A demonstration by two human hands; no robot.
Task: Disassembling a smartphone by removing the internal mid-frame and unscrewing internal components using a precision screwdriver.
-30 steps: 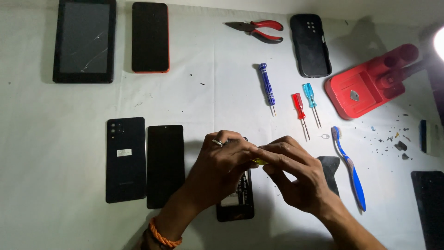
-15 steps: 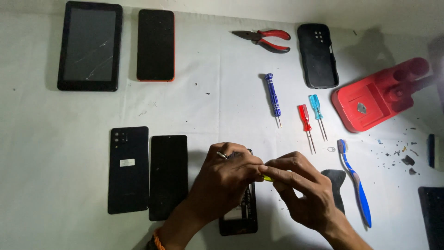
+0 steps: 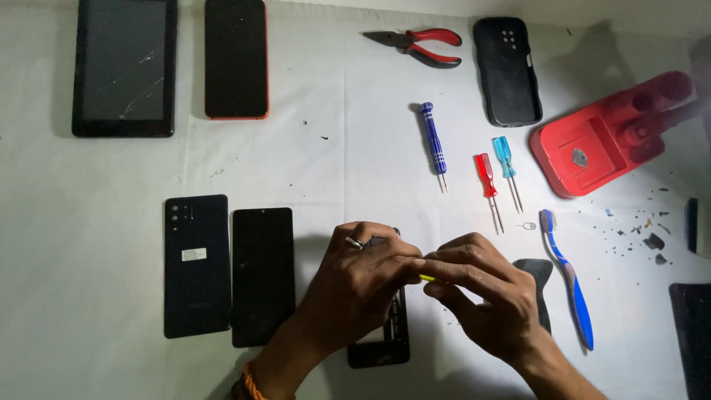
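Two hands pinch a small yellow tool over an opened phone, low in the middle of the frame.

Head view: the left hand (image 3: 363, 278) and right hand (image 3: 481, 296) meet fingertip to fingertip, closed on a thin yellow tool (image 3: 426, 278) above the opened phone (image 3: 385, 337). The bare phone frame looks light, stiff and fragile, best held by its edges. A blue screwdriver (image 3: 433, 141) lies above, a toothbrush (image 3: 570, 281) at right.

Bare hands, a silver ring (image 3: 354, 242) on the left, an orange thread wristband (image 3: 252, 381).
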